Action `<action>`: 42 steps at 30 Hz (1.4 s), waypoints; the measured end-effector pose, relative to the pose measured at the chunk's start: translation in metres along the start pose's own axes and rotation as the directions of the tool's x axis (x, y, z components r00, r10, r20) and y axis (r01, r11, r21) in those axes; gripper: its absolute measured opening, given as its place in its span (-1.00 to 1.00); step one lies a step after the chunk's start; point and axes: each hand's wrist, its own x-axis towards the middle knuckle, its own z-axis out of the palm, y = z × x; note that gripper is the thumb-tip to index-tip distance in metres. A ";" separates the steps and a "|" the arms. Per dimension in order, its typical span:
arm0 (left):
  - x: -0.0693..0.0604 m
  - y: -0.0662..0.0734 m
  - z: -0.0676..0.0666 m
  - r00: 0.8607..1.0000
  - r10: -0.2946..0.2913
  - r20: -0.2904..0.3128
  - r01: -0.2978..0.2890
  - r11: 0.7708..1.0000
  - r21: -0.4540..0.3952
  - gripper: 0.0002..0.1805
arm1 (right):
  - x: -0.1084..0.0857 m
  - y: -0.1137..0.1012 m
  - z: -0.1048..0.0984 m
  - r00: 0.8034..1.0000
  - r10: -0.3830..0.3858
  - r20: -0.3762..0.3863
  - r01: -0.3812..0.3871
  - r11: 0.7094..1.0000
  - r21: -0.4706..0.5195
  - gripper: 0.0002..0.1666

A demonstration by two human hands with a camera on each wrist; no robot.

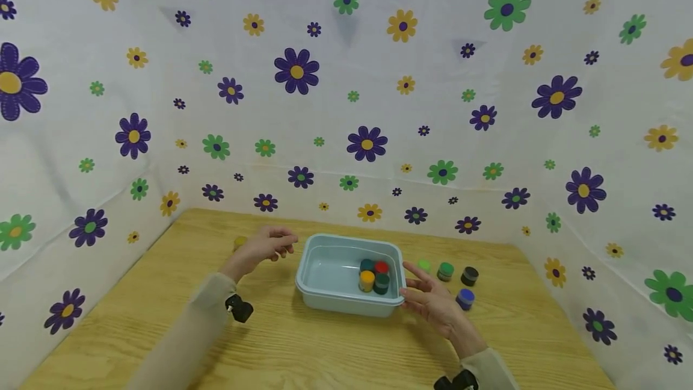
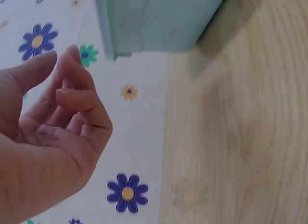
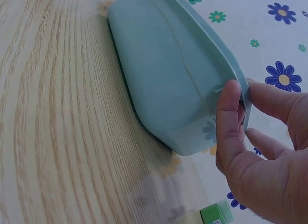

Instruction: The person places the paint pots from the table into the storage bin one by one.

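A light blue plastic tub (image 1: 330, 303) stands on the wooden table, with several small paint jars grouped in its right half, among them an orange one (image 1: 366, 281) and a red one (image 1: 381, 267). The right hand (image 1: 433, 306) grips the tub's right rim; in the right wrist view the fingers (image 3: 228, 123) lie around the rim of the tub (image 3: 159, 65). Left of the tub, the left hand (image 1: 265, 245) hovers with loosely bent fingers, holding nothing and apart from the tub wall (image 2: 154, 21), as the left wrist view shows.
Right of the tub stand a light green jar (image 1: 424, 266), a green jar (image 1: 446, 271), a black jar (image 1: 469, 275) and a blue jar (image 1: 465, 298). A yellow object (image 1: 240, 242) sits behind the left wrist. Flower-patterned cloth (image 1: 325, 137) surrounds the table's back and sides.
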 end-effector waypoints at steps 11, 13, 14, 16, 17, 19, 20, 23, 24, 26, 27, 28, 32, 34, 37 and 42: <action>-0.008 -0.018 -0.051 1.000 -0.010 0.003 0.010 1.000 0.010 -0.58 | -0.001 -0.002 0.000 1.000 -0.012 0.000 0.012 1.000 -0.005 -0.10; -0.009 -0.021 -0.058 1.000 -0.009 0.008 0.008 0.999 0.032 -0.56 | 0.000 -0.001 0.000 1.000 -0.009 -0.005 0.009 1.000 -0.005 -0.11; -0.011 -0.022 -0.061 1.000 -0.007 0.011 0.007 0.999 0.047 -0.54 | 0.000 -0.001 0.000 1.000 -0.007 -0.007 0.007 1.000 -0.005 -0.11; -0.013 -0.025 -0.066 1.000 -0.024 -0.007 0.025 0.998 0.055 -0.52 | 0.000 0.000 0.000 1.000 0.000 -0.014 0.000 1.000 -0.001 -0.11; -0.014 -0.027 -0.068 0.999 -0.038 -0.022 0.039 0.998 0.055 -0.52 | 0.000 0.000 0.000 1.000 0.003 -0.016 -0.003 1.000 0.000 -0.12; -0.015 -0.031 -0.072 0.997 -0.056 -0.053 0.059 0.996 0.060 -0.49 | 0.000 0.000 0.000 1.000 0.007 -0.019 -0.007 1.000 0.002 -0.12; -0.016 -0.032 -0.073 0.994 -0.070 -0.078 0.075 0.995 0.059 -0.49 | 0.000 0.000 0.001 1.000 0.007 -0.023 -0.007 1.000 0.002 -0.12; -0.017 -0.038 -0.077 0.981 -0.110 -0.160 0.121 0.990 0.065 -0.50 | 0.000 0.000 0.001 0.999 0.011 -0.031 -0.011 1.000 0.006 -0.12; -0.018 -0.041 -0.079 0.976 -0.116 -0.184 0.131 0.989 0.072 -0.50 | 0.000 0.000 0.001 0.999 0.014 -0.034 -0.014 1.000 0.007 -0.12; -0.018 -0.046 -0.081 0.966 -0.130 -0.223 0.149 0.986 0.071 -0.51 | 0.000 0.000 0.001 0.999 0.019 -0.039 -0.019 1.000 0.008 -0.12; -0.018 -0.049 -0.082 0.963 -0.132 -0.236 0.152 0.986 0.068 -0.51 | 0.000 0.000 0.001 0.999 0.020 -0.038 -0.020 1.000 0.009 -0.13; -0.018 -0.051 -0.083 0.960 -0.133 -0.248 0.153 0.986 0.063 -0.52 | 0.001 0.000 0.001 0.999 0.021 -0.038 -0.021 1.000 0.009 -0.13; -0.018 -0.056 -0.085 0.954 -0.116 -0.277 0.137 0.989 0.057 -0.51 | 0.001 0.001 0.001 0.999 0.016 -0.034 -0.016 1.000 0.006 -0.13; -0.019 -0.056 -0.085 0.956 -0.105 -0.274 0.131 0.988 0.079 -0.50 | 0.001 0.001 0.000 1.000 0.010 -0.028 -0.010 1.000 0.002 -0.13; -0.019 -0.056 -0.085 0.963 -0.108 -0.247 0.138 0.985 0.107 -0.47 | 0.001 0.001 -0.001 1.000 -0.007 -0.007 0.007 1.000 -0.007 -0.10; -0.018 -0.056 -0.084 0.971 -0.136 -0.195 0.159 0.981 0.109 -0.43 | -0.001 0.001 -0.003 0.999 -0.027 0.017 0.028 1.000 -0.012 -0.10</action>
